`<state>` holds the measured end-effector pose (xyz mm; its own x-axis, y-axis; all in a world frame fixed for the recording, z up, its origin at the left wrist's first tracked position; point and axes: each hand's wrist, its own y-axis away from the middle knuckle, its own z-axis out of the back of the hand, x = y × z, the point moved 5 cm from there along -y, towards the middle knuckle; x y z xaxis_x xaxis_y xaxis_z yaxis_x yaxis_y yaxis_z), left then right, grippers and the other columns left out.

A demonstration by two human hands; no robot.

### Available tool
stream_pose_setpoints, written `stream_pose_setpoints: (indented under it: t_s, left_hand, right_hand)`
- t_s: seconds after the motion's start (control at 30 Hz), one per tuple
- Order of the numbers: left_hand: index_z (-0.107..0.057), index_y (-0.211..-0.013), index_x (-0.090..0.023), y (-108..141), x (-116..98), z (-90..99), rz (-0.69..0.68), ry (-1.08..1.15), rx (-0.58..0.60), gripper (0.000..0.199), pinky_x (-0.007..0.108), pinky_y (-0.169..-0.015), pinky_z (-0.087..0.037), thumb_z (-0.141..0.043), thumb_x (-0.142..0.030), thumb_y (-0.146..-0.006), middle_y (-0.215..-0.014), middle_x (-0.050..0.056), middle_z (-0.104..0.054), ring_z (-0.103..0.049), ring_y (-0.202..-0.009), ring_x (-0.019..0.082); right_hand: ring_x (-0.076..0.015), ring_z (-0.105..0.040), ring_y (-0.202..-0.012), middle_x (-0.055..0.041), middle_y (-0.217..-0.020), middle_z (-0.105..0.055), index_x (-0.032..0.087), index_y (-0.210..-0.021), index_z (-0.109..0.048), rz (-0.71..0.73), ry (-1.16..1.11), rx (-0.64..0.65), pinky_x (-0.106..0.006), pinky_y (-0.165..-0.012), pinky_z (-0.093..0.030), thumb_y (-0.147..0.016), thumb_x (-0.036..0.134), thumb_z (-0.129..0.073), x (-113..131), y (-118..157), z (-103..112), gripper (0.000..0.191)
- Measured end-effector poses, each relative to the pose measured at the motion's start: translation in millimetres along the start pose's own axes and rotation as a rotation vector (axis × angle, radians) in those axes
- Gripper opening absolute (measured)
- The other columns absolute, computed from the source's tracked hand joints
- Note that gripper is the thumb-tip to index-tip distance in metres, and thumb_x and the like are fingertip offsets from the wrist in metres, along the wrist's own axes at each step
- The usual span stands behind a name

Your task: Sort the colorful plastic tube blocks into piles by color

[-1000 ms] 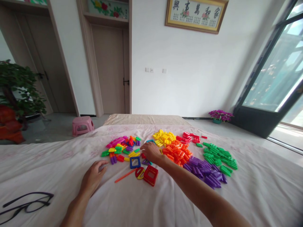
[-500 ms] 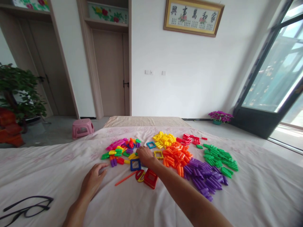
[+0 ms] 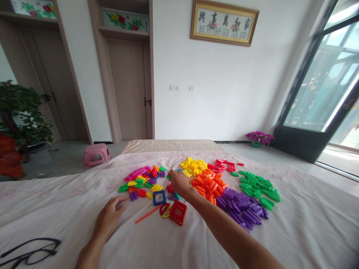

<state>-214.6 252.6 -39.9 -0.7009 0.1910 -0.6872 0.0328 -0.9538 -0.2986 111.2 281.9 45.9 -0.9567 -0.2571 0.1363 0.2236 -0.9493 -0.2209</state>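
Observation:
My right hand (image 3: 180,183) reaches over the middle of the cloth, fingers pinched on a small green plastic block (image 3: 168,176) that shows at the fingertips. Under and around it lie a red piece (image 3: 169,188) and a blue square frame (image 3: 159,198). Left of these is a mixed cluster with a pink piece (image 3: 137,173), yellow blocks (image 3: 157,187) and purple blocks (image 3: 133,194). My left hand (image 3: 110,215) rests on the cloth beside the cluster, loosely curled with thumb and fingers apart, holding nothing.
Sorted heaps lie to the right: yellow (image 3: 193,166), orange (image 3: 209,185), purple (image 3: 241,209), green (image 3: 259,188) and red (image 3: 221,165). Nearer are a red square piece (image 3: 182,215), a red-yellow rounded piece (image 3: 165,210) and an orange stick (image 3: 147,215). Eyeglasses (image 3: 39,250) lie front left.
My right hand has moved slightly right, off the mixed cluster, with a green block now at its fingertips. Yellow blocks it covered are in sight. My left hand stays in place.

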Motion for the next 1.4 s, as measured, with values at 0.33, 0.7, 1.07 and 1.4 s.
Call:
stream_pose_setpoints:
  t_s: [0.33, 0.7, 1.07, 1.4]
  left_hand:
    - [-0.071, -0.108, -0.021, 0, 2, -2.1, 0.005, -0.012, 0.029, 0.036, 0.037, -0.102, -0.048, -0.050, -0.041, -0.086, -0.120, 0.009, -0.072, -0.066, -0.113, 0.025]
    - [-0.073, -0.104, -0.022, -3, 11, -5.6, -0.021, -0.003, 0.008, 0.035, 0.034, -0.101, -0.050, -0.052, -0.041, -0.083, -0.118, 0.007, -0.072, -0.067, -0.112, 0.024]
    - [-0.073, -0.105, -0.021, 0, -1, 0.1, -0.004, -0.008, 0.007, 0.035, 0.035, -0.101, -0.048, -0.052, -0.041, -0.084, -0.117, 0.008, -0.072, -0.066, -0.112, 0.024]
    - [-0.071, -0.108, -0.022, 1, -2, -0.1, 0.032, 0.007, 0.025, 0.035, 0.037, -0.105, -0.045, -0.051, -0.039, -0.085, -0.121, 0.009, -0.070, -0.064, -0.116, 0.024]
  right_hand:
    - [-0.0245, -0.068, -0.101, -0.0104, -0.114, -0.073, 0.024, -0.124, -0.064, -0.587, 0.115, -0.204, -0.029, -0.073, -0.041, -0.100, 0.039, -0.047, -204, 93, 83, 0.033]
    - [-0.0315, -0.060, -0.120, -0.0124, -0.126, -0.069, 0.024, -0.126, -0.069, -0.785, 0.201, -0.235, -0.038, -0.091, -0.045, -0.097, 0.031, -0.048, -292, 142, 97, 0.037]
    - [-0.0197, -0.065, -0.106, -0.0039, -0.109, -0.076, 0.026, -0.108, -0.077, 0.066, -0.208, -0.069, -0.027, -0.092, -0.044, -0.097, 0.028, -0.053, -14, 15, 21, 0.026]
    - [-0.0246, -0.059, -0.115, -0.0104, -0.128, -0.065, 0.025, -0.120, -0.073, 0.120, -0.138, 0.166, -0.033, -0.096, -0.044, -0.089, 0.023, -0.063, 58, -30, -50, 0.032]
